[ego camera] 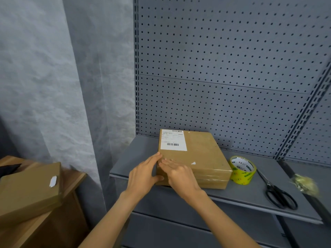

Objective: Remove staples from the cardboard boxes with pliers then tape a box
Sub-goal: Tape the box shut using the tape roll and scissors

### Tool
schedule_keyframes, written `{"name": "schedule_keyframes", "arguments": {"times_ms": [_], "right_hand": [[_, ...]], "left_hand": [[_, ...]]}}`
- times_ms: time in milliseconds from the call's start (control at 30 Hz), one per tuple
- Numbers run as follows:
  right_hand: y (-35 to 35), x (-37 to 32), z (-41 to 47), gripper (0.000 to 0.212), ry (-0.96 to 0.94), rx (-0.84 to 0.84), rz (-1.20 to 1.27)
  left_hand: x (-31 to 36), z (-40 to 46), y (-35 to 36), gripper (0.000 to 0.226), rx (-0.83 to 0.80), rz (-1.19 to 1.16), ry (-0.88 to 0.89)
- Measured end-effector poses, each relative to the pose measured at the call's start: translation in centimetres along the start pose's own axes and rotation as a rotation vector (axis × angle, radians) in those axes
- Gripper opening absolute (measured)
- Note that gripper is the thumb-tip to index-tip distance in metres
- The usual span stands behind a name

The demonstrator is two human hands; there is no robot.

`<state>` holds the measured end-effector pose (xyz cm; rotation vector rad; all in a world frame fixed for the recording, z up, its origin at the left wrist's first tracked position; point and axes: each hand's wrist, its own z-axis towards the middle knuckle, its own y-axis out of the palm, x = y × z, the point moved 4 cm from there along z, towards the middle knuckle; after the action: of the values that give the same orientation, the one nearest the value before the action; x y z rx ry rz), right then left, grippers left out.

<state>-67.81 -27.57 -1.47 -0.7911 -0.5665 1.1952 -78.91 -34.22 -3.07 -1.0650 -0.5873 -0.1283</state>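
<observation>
Box: we see a flat brown cardboard box (195, 158) lying on the grey metal shelf (250, 192), its back edge close to the grey pegboard wall (223, 59); a white shipping label with barcodes (173, 140) sits on its top at the far left corner, and shiny clear tape wraps its near side.
Left hand: our left hand (143, 174) is at the box's near left corner, fingers straight along the left edge and thumb against the front face, touching it rather than curled round it.
Right hand: our right hand (179, 176) lies flat on the box top near the same corner, fingers straight and pressing down, beside the left hand's fingertips.
Tape: a yellow roll of packing tape with green print (243, 170) stands tilted on the shelf, touching the box's right side.
Scissors: black-handled scissors (275, 190) lie on the shelf to the right of the tape roll, handles toward us.
Second box: another brown cardboard box with a small white sticker (30, 190) rests on a wooden counter (71, 178) at the left, well apart from the shelf.
Far right: a blurred yellowish crumpled thing (304, 183) lies at the shelf's right end; we cannot tell what it is.
</observation>
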Motion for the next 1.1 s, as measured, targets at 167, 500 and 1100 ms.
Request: {"name": "schedule_keyframes", "arguments": {"times_ms": [167, 500, 1100], "right_hand": [[0.2, -0.2, 0.8, 0.052, 0.074, -0.074, -0.035], [0.1, -0.7, -0.2, 0.056, 0.102, -0.076, -0.044], [-0.4, 2.6, 1.3, 0.069, 0.124, -0.543, -0.139]], "left_hand": [[0.0, 0.7, -0.4, 0.073, 0.033, -0.017, -0.012], [0.2, 0.6, 0.0, 0.072, -0.008, 0.106, -0.017], [0.1, 1.7, -0.6, 0.075, -0.036, 0.304, -0.025]]}}
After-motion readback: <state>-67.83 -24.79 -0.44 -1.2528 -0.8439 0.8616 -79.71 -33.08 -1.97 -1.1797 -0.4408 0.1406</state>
